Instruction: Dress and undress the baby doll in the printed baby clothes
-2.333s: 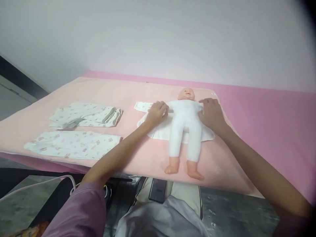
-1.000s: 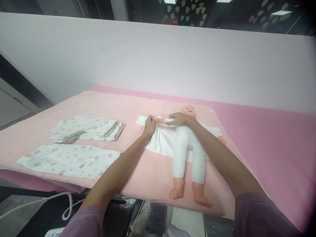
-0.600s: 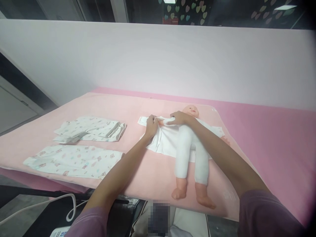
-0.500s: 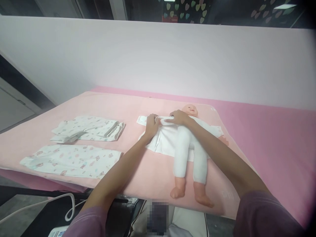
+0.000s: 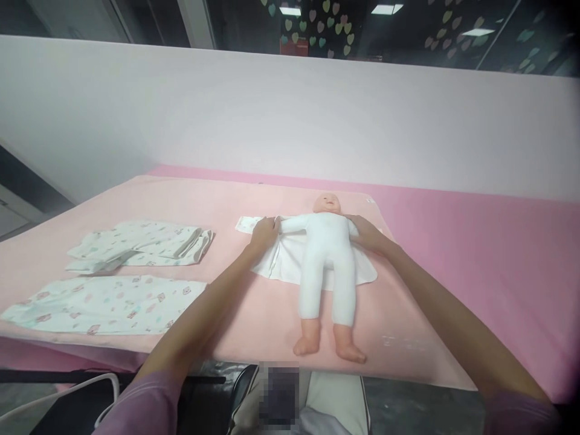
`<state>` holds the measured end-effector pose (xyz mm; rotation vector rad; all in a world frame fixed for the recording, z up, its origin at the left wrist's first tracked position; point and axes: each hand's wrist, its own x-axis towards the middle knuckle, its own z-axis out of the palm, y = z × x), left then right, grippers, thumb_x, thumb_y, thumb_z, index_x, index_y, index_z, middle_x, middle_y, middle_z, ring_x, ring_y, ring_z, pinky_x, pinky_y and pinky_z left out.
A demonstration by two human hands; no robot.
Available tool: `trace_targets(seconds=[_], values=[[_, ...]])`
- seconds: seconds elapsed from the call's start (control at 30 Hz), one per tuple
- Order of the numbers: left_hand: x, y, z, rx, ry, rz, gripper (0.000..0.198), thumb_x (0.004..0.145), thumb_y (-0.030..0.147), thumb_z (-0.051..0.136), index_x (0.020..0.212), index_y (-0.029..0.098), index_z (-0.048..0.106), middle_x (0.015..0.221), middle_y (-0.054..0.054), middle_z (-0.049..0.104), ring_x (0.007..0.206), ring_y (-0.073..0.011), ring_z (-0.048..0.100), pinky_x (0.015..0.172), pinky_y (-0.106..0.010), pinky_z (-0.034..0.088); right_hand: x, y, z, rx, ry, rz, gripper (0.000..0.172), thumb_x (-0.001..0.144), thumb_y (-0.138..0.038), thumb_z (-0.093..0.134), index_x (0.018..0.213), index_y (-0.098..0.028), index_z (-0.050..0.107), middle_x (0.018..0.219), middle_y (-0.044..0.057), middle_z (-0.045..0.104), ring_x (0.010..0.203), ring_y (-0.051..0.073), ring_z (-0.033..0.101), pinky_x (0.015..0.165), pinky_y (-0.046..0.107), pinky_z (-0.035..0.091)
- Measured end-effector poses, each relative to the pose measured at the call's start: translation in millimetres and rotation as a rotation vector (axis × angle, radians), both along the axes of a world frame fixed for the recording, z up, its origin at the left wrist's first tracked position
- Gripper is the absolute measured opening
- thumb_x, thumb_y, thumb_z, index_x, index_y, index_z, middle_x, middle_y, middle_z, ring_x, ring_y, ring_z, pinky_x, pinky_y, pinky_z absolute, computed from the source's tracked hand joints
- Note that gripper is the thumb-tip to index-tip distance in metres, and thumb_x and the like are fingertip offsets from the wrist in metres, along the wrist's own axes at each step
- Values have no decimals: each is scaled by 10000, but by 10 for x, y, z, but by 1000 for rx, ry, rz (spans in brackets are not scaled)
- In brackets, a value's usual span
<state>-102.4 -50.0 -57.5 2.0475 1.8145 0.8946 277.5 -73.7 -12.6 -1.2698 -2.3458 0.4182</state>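
Observation:
A baby doll [image 5: 328, 241] with a white cloth body lies on its back, its bare feet towards me. Under it a white baby shirt [image 5: 290, 260] is spread open. My left hand [image 5: 265, 234] is closed on the shirt's sleeve, at the end of the doll's outstretched arm. The printed cuff [image 5: 247, 224] sticks out beyond my fingers. On the other side, my right hand [image 5: 366, 232] is closed around the doll's other arm near the shoulder. That arm's lower part is hidden by my hand.
Folded printed baby clothes [image 5: 145, 241] lie at the left, with a flat printed cloth [image 5: 109, 304] in front of them. A pink sheet [image 5: 254, 326] covers the table, and a white partition [image 5: 272, 115] stands behind. A white cable [image 5: 90, 380] hangs below the front edge.
My right hand has moved from the sleeve on the left across to the doll's arm on the right. My left hand stays at the sleeve. The view has shifted slightly right.

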Motion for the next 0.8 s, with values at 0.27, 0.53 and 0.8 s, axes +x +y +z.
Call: trace_targets(seconds=[0.27, 0.53, 0.8], values=[[17, 256, 116, -10, 75, 47, 513, 1153, 441, 348, 890, 207, 722, 1004, -189, 795, 1039, -383, 746, 949, -442, 519, -572, 484, -9, 56, 25, 40, 528, 914, -345, 626, 1406, -156, 652, 1394, 192, 675, 1321, 375, 585, 1162, 530, 457], [-4, 200, 109, 11, 84, -69, 398, 1129, 435, 446, 1309, 206, 717, 1411, -159, 735, 1380, -359, 622, 1250, -494, 359, -657, 142, -242, 283, -82, -188, 514, 960, -300, 602, 1455, -160, 602, 1428, 210, 614, 1315, 410, 528, 1106, 540, 450], [1066, 97, 677, 263, 129, -551, 402, 1096, 414, 538, 1414, 199, 657, 1500, -148, 655, 1421, -328, 551, 1229, -447, 398, -732, -456, -651, 132, -18, -286, 186, 1075, -285, 400, 1005, -248, 568, 929, 99, 684, 817, 299, 631, 774, 414, 471]])
